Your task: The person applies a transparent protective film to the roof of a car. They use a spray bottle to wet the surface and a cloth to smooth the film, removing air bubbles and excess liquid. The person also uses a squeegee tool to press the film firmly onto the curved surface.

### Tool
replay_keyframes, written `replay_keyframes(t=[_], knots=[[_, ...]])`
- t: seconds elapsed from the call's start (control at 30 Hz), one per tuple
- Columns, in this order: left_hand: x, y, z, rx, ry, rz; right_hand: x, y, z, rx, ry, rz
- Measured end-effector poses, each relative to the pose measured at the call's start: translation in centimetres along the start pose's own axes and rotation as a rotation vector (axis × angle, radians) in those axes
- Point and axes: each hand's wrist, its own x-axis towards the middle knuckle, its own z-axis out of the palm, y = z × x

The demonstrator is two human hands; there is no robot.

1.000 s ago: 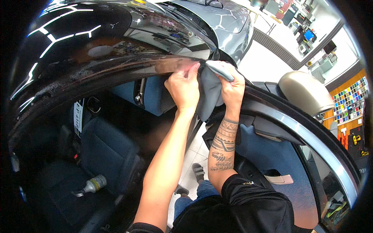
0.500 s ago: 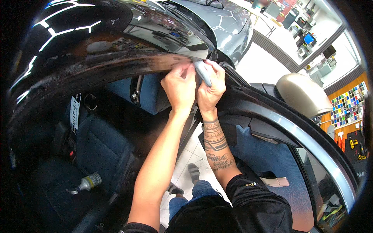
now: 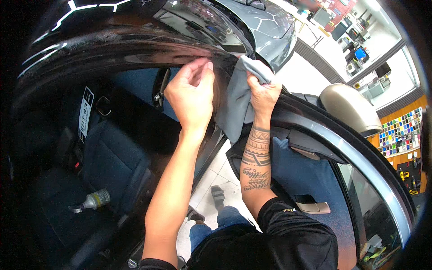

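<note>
My left hand [image 3: 189, 94] is at the glossy dark roof edge [image 3: 148, 58] above the open doorway, fingertips curled and pinched against it; whatever they grip is too small to make out. To its right, my right hand [image 3: 263, 92] grips a folded top part of a grey cloth [image 3: 234, 110], which hangs down beside the windscreen pillar. The cloth's lower end falls between my two forearms. Both hands sit close to the front upper corner of the door opening.
Right of me stands the open door [image 3: 310, 180] with a beige mirror [image 3: 348, 108]. Inside, a spray bottle [image 3: 94, 200] lies on the dark seat [image 3: 112, 157]. A grey car [image 3: 270, 24] is ahead; a swatch board [image 3: 400, 130] and power tools [image 3: 405, 177] are far right.
From half a second ago, my left hand has moved left and up along the roof edge. My right hand has moved right, away from it, with more of the cloth now hanging down.
</note>
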Motion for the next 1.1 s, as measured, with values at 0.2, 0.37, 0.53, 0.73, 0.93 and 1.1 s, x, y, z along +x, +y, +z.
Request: replay_keyframes(t=[0.2, 0.37, 0.53, 0.73, 0.93, 1.1], knots=[[0.2, -1.1, -0.8, 0.035, -0.016, 0.018, 0.4, -0.4, 0.9, -0.303, -0.143, -0.374], [-0.4, 0.2, 1.8, 0.028, 0.148, 0.030, 0.2, -1.2, 1.1, -0.473, -0.113, -0.383], [-0.2, -0.1, 3.4, 0.121, 0.353, 0.044, -2.7, -2.0, 0.1, -0.243, -0.067, -0.104], [-0.3, 0.2, 4.4, 0.206, 0.417, 0.101, -5.7, -3.1, -1.3, -0.128, -0.025, 0.103], [-0.7, 1.3, 6.1, 0.396, 0.547, 0.074, -5.5, -4.0, -2.0, -0.151, -0.024, 0.075], [-0.6, 0.2, 6.2, 0.242, 0.553, 0.182, -6.3, -4.0, -1.8, -0.081, -0.020, 0.111]])
